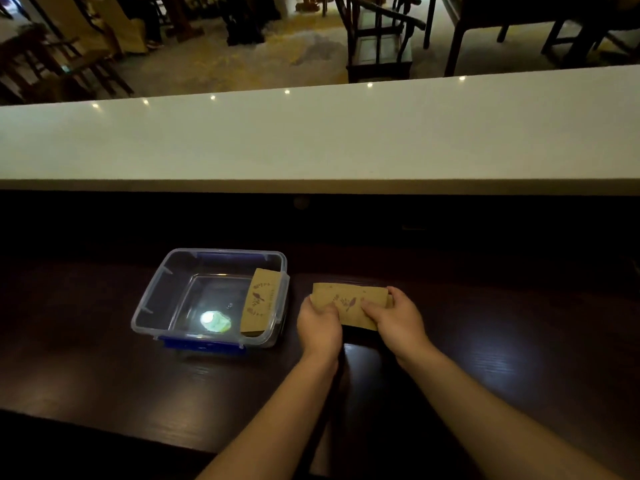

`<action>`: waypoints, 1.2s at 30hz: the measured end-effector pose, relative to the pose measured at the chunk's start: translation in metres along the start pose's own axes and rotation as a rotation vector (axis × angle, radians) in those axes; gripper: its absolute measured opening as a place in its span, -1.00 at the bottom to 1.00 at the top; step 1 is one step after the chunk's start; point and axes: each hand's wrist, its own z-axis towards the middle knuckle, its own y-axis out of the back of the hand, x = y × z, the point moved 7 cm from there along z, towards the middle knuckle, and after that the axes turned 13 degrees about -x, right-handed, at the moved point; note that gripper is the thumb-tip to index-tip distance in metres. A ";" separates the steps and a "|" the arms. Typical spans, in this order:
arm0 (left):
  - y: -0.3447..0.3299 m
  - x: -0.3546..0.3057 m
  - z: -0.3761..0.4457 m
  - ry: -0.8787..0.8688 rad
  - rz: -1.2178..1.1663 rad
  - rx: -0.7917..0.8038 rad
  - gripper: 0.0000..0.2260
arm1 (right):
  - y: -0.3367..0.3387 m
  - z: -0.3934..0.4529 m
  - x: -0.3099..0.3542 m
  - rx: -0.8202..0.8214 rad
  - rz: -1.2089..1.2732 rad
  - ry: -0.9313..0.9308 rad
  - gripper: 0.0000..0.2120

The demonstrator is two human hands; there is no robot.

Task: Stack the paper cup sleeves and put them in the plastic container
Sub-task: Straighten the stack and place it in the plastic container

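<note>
A flat brown paper cup sleeve (349, 301) with a printed bird and leaf design lies on the dark wooden table just right of the container. My left hand (318, 323) grips its left end and my right hand (398, 318) grips its right end. I cannot tell whether more sleeves lie under it. A clear plastic container (156, 296) with blue latches stands open to the left. Another brown sleeve (258, 303) leans inside it against the right wall.
A long white counter (311, 140) runs across behind the dark table (104, 358). Beyond it are dark wooden chairs and tables on a pale floor. A bright light reflection shows on the container's bottom.
</note>
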 end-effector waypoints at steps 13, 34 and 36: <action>-0.009 0.003 0.048 -0.126 0.510 -0.041 -0.63 | -0.032 0.014 0.010 -0.133 -0.596 0.066 -0.38; -0.008 -0.001 0.015 -0.444 0.206 0.296 -0.45 | 0.020 -0.010 0.012 -0.117 -0.414 0.458 -0.45; -0.010 -0.005 -0.001 -0.588 0.207 0.325 -0.42 | 0.031 -0.022 0.011 -0.179 -0.444 0.563 -0.39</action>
